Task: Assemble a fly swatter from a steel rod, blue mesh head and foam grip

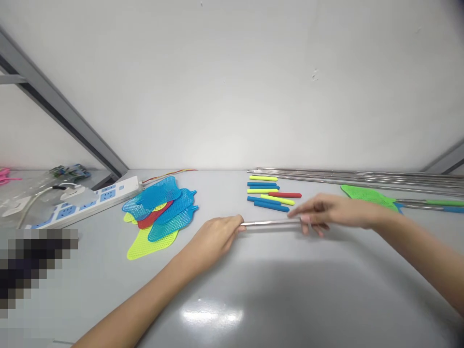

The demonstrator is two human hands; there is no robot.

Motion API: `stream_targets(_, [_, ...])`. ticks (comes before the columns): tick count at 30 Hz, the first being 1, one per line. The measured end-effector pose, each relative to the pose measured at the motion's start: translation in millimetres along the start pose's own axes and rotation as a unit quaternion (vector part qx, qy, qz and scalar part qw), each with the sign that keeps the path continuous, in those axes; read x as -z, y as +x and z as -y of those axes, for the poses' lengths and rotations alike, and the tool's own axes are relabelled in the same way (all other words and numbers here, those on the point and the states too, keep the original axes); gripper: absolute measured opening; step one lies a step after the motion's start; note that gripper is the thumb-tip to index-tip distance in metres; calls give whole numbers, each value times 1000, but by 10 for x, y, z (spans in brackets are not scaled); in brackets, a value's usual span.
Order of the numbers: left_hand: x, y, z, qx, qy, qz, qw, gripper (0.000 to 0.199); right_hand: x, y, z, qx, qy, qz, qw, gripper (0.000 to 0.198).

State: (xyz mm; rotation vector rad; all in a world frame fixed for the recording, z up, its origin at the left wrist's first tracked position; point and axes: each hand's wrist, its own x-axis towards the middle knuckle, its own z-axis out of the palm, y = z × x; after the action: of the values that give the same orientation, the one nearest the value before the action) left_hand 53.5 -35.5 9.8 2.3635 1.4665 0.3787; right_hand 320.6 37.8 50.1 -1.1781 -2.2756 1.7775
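Observation:
My left hand [222, 233] is closed around one end of a thin metal rod [270, 223], which lies level just above the table. My right hand [324, 214] is at the rod's other end, slightly blurred, with its fingers apart and the index finger stretched toward a blue handle sleeve [271, 206]. Whether its thumb touches the rod I cannot tell. Behind the rod lie several loose sleeves in yellow, blue and red, including a red sleeve [285, 195]. Left of my left hand is a pile of mesh fly swatter heads, with a blue head [173, 224] and a yellow head [148, 244].
Long metal rods [348, 175] lie along the wall at the back right. Before them are assembled swatters, one with a green head [368, 195]. A white power strip [97, 200] with a plug stands at the left, near plastic bags [39, 193]. The table [275, 299] is grey.

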Motion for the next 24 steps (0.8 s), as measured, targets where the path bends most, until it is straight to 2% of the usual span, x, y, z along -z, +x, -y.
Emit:
stream_targets(2, [-87,-41,-85,-25,14,20,999,18,-215,-86,-116,-35,-24,89,995,29])
stream_targets(4, [-198,-100,-183,-78,66,55,993,17,-467,-176,-204,-68,17,115,991,29])
stream_targets(6, [-309,-163,-269,-125,87,86,984,14,-702,-273,-263,-115,73,109,985,31])
stream_targets(9, [-449,-238,-340,-175,84,90,977,13,-939,-403,-306,-156,75,68,983,34])
stream_targets(12, [-532,-287,-364,-194,103,90,971,12,-1036,-454,-317,-116,-2,8,993,35])
stream_targets(15, [-549,-325,-402,-199,134,119,963,12,-1083,-418,-317,-91,-37,-18,995,35])
stream_targets(19, [-497,-322,-449,-190,128,155,961,12,-1130,-291,-309,-73,-43,-36,996,35])
stream_targets(22, [-445,-261,-412,-143,137,157,967,9,-1117,-179,-297,-70,-24,-31,997,38])
stream_targets(24, [-412,-213,-359,-138,123,157,970,9,-1084,-119,-291,-81,8,-15,997,39])
